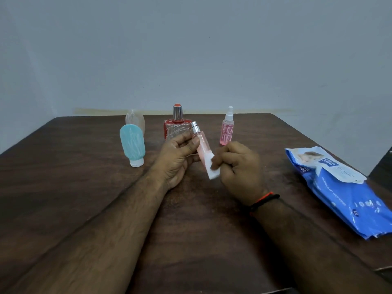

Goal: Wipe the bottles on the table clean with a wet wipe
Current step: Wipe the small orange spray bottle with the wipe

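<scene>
Head view: mid-wipe on the slim vial [200,143].
Left hand [178,158] gripped it, right hand [237,164] pinched the wipe [211,166] against its base; neck probably needed doing next.

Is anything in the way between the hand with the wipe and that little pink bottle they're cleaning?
Nothing visible. The right hand pinches the wet wipe straight against the lower end of the slim pink bottle, which the left hand holds up off the table. The other bottles stand behind, clear of both hands.

Dark wooden table [84,187] carries teal bottle [132,144]; clear bottle [135,120]; red perfume [175,126]; pink sprayer [227,129]; wipes pack [339,192].
</scene>
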Tool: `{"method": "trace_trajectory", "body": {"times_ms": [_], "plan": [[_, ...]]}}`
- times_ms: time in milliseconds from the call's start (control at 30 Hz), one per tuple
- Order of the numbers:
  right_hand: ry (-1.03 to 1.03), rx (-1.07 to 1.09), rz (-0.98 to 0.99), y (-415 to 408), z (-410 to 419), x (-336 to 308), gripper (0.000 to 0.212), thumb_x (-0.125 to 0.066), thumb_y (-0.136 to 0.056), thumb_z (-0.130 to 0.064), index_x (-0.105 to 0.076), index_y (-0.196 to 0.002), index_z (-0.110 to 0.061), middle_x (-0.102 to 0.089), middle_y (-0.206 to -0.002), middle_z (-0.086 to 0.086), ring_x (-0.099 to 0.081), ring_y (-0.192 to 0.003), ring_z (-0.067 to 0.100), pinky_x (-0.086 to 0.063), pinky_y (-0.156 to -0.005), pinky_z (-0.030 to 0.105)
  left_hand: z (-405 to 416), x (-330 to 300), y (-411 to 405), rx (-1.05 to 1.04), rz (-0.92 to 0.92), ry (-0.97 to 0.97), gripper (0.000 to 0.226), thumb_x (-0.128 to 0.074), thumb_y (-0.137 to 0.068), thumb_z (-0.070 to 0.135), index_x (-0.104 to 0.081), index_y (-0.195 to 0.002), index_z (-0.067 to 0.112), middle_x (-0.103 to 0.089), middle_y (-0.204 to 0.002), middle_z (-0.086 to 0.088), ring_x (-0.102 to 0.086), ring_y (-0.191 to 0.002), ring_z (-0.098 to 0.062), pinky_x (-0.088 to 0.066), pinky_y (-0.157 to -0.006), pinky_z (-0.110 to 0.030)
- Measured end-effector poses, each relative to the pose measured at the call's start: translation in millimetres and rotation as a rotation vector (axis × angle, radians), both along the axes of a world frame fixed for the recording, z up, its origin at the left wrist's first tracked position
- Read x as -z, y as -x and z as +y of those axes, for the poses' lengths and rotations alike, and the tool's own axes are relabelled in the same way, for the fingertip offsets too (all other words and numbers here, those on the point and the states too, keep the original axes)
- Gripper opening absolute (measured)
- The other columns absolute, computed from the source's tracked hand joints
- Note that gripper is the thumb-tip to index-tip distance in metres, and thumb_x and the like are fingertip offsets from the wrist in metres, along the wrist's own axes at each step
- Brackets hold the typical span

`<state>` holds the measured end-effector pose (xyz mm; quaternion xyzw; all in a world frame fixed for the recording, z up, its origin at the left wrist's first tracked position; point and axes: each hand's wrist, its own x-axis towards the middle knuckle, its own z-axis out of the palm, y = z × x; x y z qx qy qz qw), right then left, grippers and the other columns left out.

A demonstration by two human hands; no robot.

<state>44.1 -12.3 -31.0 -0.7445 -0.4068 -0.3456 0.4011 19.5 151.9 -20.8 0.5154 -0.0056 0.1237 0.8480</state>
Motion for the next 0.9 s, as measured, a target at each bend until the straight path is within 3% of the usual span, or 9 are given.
{"method": "trace_trajectory", "body": {"times_ms": [100,200,333,467,533,700,833,900], "plan": [[-0.103,0.109,0.053,-1.8,-3.8,-1.9,0.028,-0.047,-0.069,0.004,-0.072,-0.062,-0.008,-0.064,-0.071,0.004,-0.058,-0.068,0.018,-0.045,-0.063,0.025,0.8,0.7,-1.1,0.005,-0.002,0.001,0.025,-0.055,-0.093,0.000,-0.062,-0.117,0.001,-0.068,-0.106,-0.013,-0.069,-0.092,-0.022,-0.061,-0.070,-0.033],[-0.196,0.163,0.095,-4.3,-3.9,-3.2,0.032,-0.047,-0.075,0.004,-0.076,-0.082,-0.006,-0.069,-0.092,0.003,-0.063,-0.087,0.018,-0.050,-0.079,0.023,1.6,0.5,-0.4,0.030,0.013,-0.004,0.030,-0.054,-0.093,-0.001,-0.059,-0.123,-0.001,-0.068,-0.110,-0.013,-0.067,-0.097,-0.023,-0.061,-0.078,-0.035],[-0.076,0.043,0.140,-1.6,3.1,-2.8,0.035,-0.047,-0.089,-0.003,-0.070,-0.114,-0.003,-0.063,-0.119,0.006,-0.058,-0.113,0.017,-0.045,-0.099,0.017,-0.6,-1.2,1.3,0.075,0.010,0.017,0.038,-0.053,-0.095,-0.001,-0.053,-0.133,-0.003,-0.068,-0.117,-0.015,-0.068,-0.100,-0.023,-0.060,-0.084,-0.037],[0.076,-0.010,0.124,-6.1,7.6,3.3,0.037,-0.053,-0.091,-0.004,-0.065,-0.126,-0.008,-0.061,-0.128,0.004,-0.056,-0.119,0.016,-0.048,-0.101,0.031,-1.8,-1.4,2.3,0.096,0.015,0.044,0.039,-0.048,-0.095,-0.006,-0.053,-0.134,-0.002,-0.069,-0.115,-0.014,-0.070,-0.098,-0.020,-0.058,-0.087,-0.036],[0.098,-0.008,0.106,-8.3,7.6,5.4,0.037,-0.055,-0.091,-0.005,-0.064,-0.127,-0.009,-0.061,-0.128,0.003,-0.056,-0.119,0.016,-0.049,-0.101,0.032,-3.0,-1.6,3.4,0.099,0.016,0.047,0.036,-0.049,-0.095,-0.006,-0.055,-0.130,-0.002,-0.069,-0.113,-0.015,-0.069,-0.097,-0.020,-0.056,-0.090,-0.036],[0.045,-0.007,0.109,-5.8,7.6,3.6,0.033,-0.052,-0.086,-0.001,-0.074,-0.110,-0.006,-0.069,-0.109,0.006,-0.064,-0.102,0.017,-0.049,-0.091,0.018,-0.6,-1.0,1.5,0.047,0.038,0.069,0.026,-0.050,-0.097,-0.002,-0.059,-0.121,-0.002,-0.068,-0.115,-0.018,-0.068,-0.103,-0.027,-0.056,-0.091,-0.041],[-0.003,0.012,0.111,-1.8,1.2,0.4,0.034,-0.044,-0.077,-0.013,-0.078,-0.076,-0.007,-0.069,-0.076,0.005,-0.063,-0.069,0.018,-0.053,-0.063,0.030,2.5,1.6,-0.7,0.022,0.042,0.088,0.030,-0.047,-0.097,-0.003,-0.054,-0.127,-0.008,-0.068,-0.116,-0.022,-0.066,-0.112,-0.035,-0.056,-0.092,-0.046],[-0.027,0.071,0.096,0.3,-1.4,-1.2,0.034,-0.042,-0.072,-0.014,-0.075,-0.065,-0.009,-0.067,-0.067,0.002,-0.059,-0.061,0.016,-0.049,-0.057,0.030,1.6,1.9,-0.5,0.027,0.039,0.076,0.032,-0.048,-0.097,-0.003,-0.053,-0.128,-0.008,-0.068,-0.116,-0.022,-0.066,-0.112,-0.036,-0.054,-0.095,-0.050]]}}
